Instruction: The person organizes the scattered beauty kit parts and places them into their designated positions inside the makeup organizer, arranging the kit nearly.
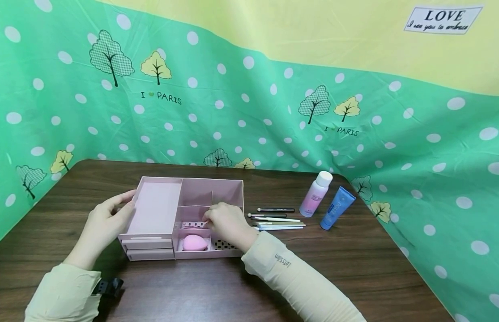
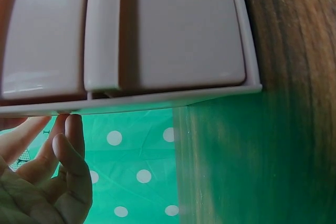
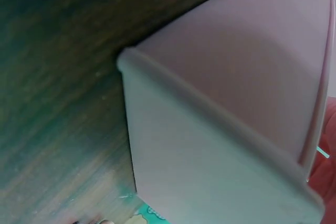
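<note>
A pale pink desk organizer (image 1: 158, 205) has a flat top over two drawers on its left and open compartments on its right. My left hand (image 1: 108, 219) touches its left side wall; in the left wrist view the fingers (image 2: 76, 135) reach that wall. Over the compartments, my right hand (image 1: 229, 223) pinches the end of a small pink item with a polka-dot face (image 1: 193, 225) in a middle compartment. A pink makeup sponge (image 1: 194, 243) sits in the front compartment, and a second black-dotted item (image 1: 223, 244) lies right of it, partly under the wrist.
Right of the organizer lie several makeup brushes (image 1: 279, 219) on the dark wood table (image 1: 378, 268). Beyond them are a pink-and-white bottle (image 1: 315, 194) and a blue tube (image 1: 338, 208). A green polka-dot cloth (image 1: 233, 112) hangs behind the table.
</note>
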Motion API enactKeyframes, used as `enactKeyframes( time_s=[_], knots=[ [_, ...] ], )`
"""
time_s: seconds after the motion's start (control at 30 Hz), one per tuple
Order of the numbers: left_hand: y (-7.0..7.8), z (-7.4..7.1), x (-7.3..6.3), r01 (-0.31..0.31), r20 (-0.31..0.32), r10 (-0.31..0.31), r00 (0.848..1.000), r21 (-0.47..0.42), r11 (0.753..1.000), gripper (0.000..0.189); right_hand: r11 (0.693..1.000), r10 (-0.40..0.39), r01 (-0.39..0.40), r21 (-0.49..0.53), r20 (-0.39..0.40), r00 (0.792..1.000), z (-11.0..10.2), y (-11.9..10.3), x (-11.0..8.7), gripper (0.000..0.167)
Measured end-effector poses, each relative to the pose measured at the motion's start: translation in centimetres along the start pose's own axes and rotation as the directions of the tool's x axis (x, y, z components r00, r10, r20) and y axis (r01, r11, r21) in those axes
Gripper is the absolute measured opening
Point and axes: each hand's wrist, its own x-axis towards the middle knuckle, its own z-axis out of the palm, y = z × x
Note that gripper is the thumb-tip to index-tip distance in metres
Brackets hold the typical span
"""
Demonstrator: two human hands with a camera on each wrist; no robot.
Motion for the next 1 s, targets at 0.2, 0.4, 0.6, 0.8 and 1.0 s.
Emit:
enactKeyframes(
  time_s=[0.2, 0.4, 0.6, 0.8, 1.0],
  knots=[
    [0.1, 0.0, 0.1, -0.001, -0.003, 0.001, 1.000, 0.004, 1.000, 0.048, 0.998, 0.004, -0.004, 0.064, -0.006, 1.000, -0.1, 0.3, -0.2, 0.012],
    [0.1, 0.0, 0.0, 0.016, 0.002, -0.016, 1.000, 0.008, 1.000, 0.049, 0.986, 0.038, -0.028, 0.163, -0.057, 0.998, -0.9, 0.7, -0.5, 0.011],
    [0.0, 0.0, 0.0, 0.026, 0.006, -0.026, 1.000, 0.005, 1.000, 0.050, 0.958, 0.090, -0.056, 0.280, -0.110, 0.990, -1.8, 1.1, -1.0, 0.012],
    [0.0, 0.0, 0.0, 0.021, 0.003, -0.021, 1.000, 0.002, 1.000, 0.050, 0.931, 0.115, -0.027, 0.365, -0.222, 0.968, -2.6, 1.6, -1.9, 0.012],
    [0.1, 0.0, 0.0, 0.023, 0.011, -0.023, 1.000, 0.002, 1.000, 0.050, 0.891, 0.171, 0.004, 0.454, -0.343, 0.924, -3.1, 2.3, -3.1, 0.014]
  ],
)
